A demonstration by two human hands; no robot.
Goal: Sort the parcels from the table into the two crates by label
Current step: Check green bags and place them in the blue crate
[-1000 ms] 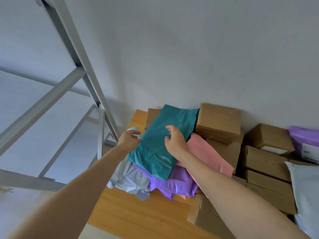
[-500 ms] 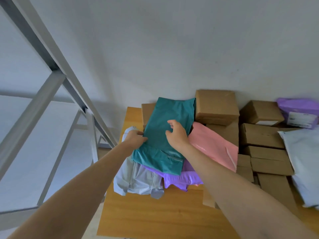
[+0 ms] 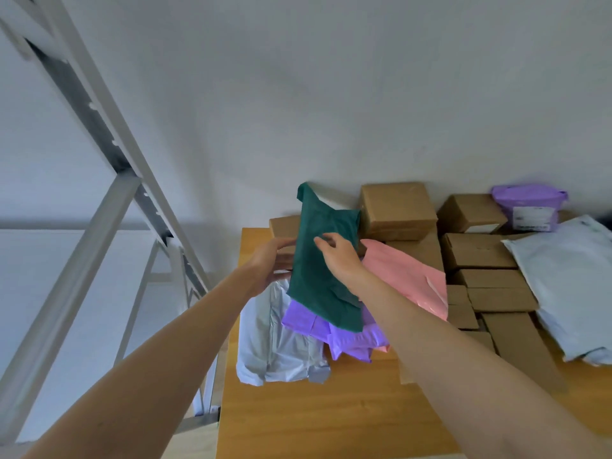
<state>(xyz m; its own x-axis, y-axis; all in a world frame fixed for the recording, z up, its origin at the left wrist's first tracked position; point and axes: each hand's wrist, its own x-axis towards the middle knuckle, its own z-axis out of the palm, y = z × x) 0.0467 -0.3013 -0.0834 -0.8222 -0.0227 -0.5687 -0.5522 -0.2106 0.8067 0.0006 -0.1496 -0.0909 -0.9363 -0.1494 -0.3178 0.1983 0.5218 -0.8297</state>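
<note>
- The limp dark green parcel (image 3: 319,286) is held tilted up above a pile of mailers at the worktop's (image 3: 314,412) left end. It may slip, or drag the purple mailer (image 3: 344,339) beneath it off the edge. No label shows on this face.
- The left hand (image 3: 271,265) grips its left edge, fingers curled.
- The right hand (image 3: 341,256) pinches its front, fingers bent.

Plain pale wall (image 3: 331,77), grey metal rack frame (image 3: 99,134) at left, wooden table (image 3: 314,419) against wall
</note>
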